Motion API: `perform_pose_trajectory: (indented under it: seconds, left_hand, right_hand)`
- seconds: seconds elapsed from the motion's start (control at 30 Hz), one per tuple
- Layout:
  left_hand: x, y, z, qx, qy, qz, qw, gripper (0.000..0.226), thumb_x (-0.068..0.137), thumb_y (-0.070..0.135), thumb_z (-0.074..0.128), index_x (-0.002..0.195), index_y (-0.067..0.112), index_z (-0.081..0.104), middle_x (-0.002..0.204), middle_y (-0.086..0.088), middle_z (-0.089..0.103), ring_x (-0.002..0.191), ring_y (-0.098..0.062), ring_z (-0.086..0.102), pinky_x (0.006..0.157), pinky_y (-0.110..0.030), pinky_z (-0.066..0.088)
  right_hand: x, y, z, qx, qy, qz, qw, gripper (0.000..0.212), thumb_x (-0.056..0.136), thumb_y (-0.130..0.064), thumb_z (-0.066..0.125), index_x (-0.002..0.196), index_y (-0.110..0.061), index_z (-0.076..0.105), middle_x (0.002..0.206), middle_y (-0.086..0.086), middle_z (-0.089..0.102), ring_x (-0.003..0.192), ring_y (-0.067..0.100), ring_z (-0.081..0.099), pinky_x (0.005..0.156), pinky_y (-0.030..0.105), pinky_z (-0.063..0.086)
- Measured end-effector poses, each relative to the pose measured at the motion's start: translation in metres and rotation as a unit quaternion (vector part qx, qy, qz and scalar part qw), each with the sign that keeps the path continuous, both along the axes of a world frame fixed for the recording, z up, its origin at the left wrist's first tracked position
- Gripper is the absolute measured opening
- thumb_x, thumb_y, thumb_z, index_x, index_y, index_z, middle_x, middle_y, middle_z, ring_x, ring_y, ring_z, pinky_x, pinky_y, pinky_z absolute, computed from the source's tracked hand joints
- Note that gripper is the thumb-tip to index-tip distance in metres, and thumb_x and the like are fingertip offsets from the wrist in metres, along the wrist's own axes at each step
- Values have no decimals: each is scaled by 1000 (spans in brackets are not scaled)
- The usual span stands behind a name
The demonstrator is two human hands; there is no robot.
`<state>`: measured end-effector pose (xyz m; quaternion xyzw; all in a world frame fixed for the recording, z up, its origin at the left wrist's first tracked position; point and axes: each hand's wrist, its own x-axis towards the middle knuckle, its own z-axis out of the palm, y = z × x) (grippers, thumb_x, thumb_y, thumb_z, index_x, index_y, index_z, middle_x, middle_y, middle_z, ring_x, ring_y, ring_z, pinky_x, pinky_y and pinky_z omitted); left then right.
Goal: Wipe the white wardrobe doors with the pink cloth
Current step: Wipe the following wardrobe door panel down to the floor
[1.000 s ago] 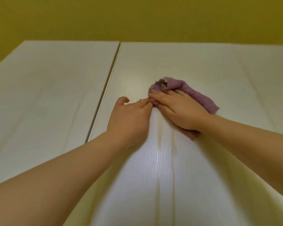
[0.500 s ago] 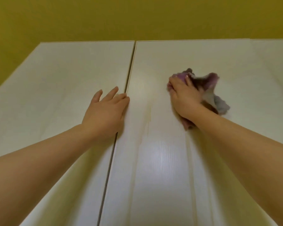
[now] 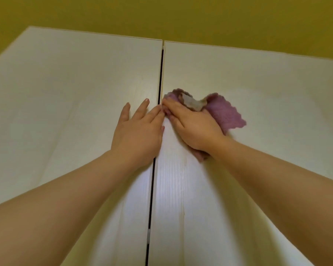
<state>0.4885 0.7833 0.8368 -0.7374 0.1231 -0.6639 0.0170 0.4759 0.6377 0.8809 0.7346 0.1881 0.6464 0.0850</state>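
Right hand (image 3: 194,129), fingers (image 3: 173,107) straight, on pink cloth (image 3: 227,114) (left hand (image 3: 138,135) flat on door (image 3: 75,83))

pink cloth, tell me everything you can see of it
The pink cloth is a soft, fuzzy rag, mauve-pink with a paler greyish patch where a fold bunches up by the fingers. It is crumpled and lies pressed against the right wardrobe door, close to the dark gap between the doors. The right hand presses on it with fairly straight fingers and covers its middle. A wavy edge spreads out to the right, and a bit shows below the wrist.
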Motion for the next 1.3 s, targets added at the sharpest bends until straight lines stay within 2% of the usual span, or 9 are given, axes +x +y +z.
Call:
perform_pose_trajectory:
  seconds: [0.13, 0.27, 0.37, 0.53, 0.77, 0.87, 1.0, 1.17, 1.3]
  left_hand:
    - [-3, -3, 1, 4, 12, 3, 1000, 50, 103, 30, 11, 152, 21, 3, 159, 9, 2, 146, -15, -11, 115, -44, -10]
    - [1, 1, 0, -13, 12, -36, 999, 49, 103, 33, 13, 152, 27, 8, 158, 14, 5, 146, -13, -6, 115, -42, -7]
    - [2, 1, -1, -27, 17, -32, 999, 50, 103, 33, 13, 152, 29, 8, 158, 15, 5, 146, -13, -6, 115, -43, -6]
    - [-2, -8, -3, -36, 26, -20, 999, 49, 104, 28, 12, 152, 26, 3, 159, 12, 0, 146, -14, -10, 116, -42, -6]
    - [-9, -10, -2, -38, 32, 0, 999, 51, 103, 28, 15, 152, 27, 4, 159, 12, 1, 146, -15, -10, 116, -42, -5]
    - [-13, -11, -7, -31, 48, 19, 998, 52, 103, 26, 16, 152, 25, 1, 159, 11, -2, 145, -17, -15, 116, -43, -6]
    - [-10, -11, -10, -18, 40, 38, 998, 51, 103, 24, 17, 152, 24, 2, 159, 11, -2, 145, -16, -16, 116, -42, -8]
    - [-10, -28, 4, -73, -25, -2, 997, 53, 100, 15, 23, 152, 20, 12, 158, 7, 16, 146, -15, -11, 115, -39, -8]
    - [-11, -66, 28, -58, -30, -37, 997, 53, 100, 14, 22, 152, 20, 11, 158, 7, 16, 146, -14, -10, 115, -41, -8]
  right_hand:
    - [-4, -21, 19, 207, -37, -4, 978, 48, 98, -27, 26, 146, -26, 20, 151, 9, 28, 137, 28, 25, 109, 35, 21]
    - [2, 18, -10, 44, -9, 22, 999, 56, 94, -16, 31, 148, -20, 16, 155, 3, 20, 143, 16, 10, 115, 30, 4]
    - [1, 2, -8, -28, -10, 33, 999, 49, 93, -15, 34, 141, -26, 32, 144, 4, 40, 127, 23, 37, 103, 30, 22]
    - [-5, -56, 8, 225, -63, -27, 972, 45, 95, -15, 32, 139, -18, 34, 145, 11, 37, 135, 27, 29, 108, 36, 20]
    - [1, -10, -24, -49, -27, 54, 997, 45, 99, -23, 29, 144, -26, 30, 149, -5, 34, 135, 18, 29, 108, 22, 11]
    - [-3, -64, 2, 126, -78, 105, 983, 44, 91, -25, 22, 122, -19, 53, 123, 0, 57, 120, 28, 44, 95, 21, 21]
    - [-9, -112, 6, 311, -73, -68, 945, 46, 97, -16, 26, 143, -11, 28, 151, 10, 27, 140, 27, 20, 110, 39, 17]
    - [-2, -45, -12, 19, -26, 3, 999, 50, 100, -20, 26, 149, -23, 16, 156, -4, 16, 142, 17, 11, 113, 31, 4]
    - [-11, -77, 14, 119, 34, 124, 984, 43, 101, -31, 28, 144, -32, 28, 152, 0, 26, 138, 20, 22, 108, 24, 10]
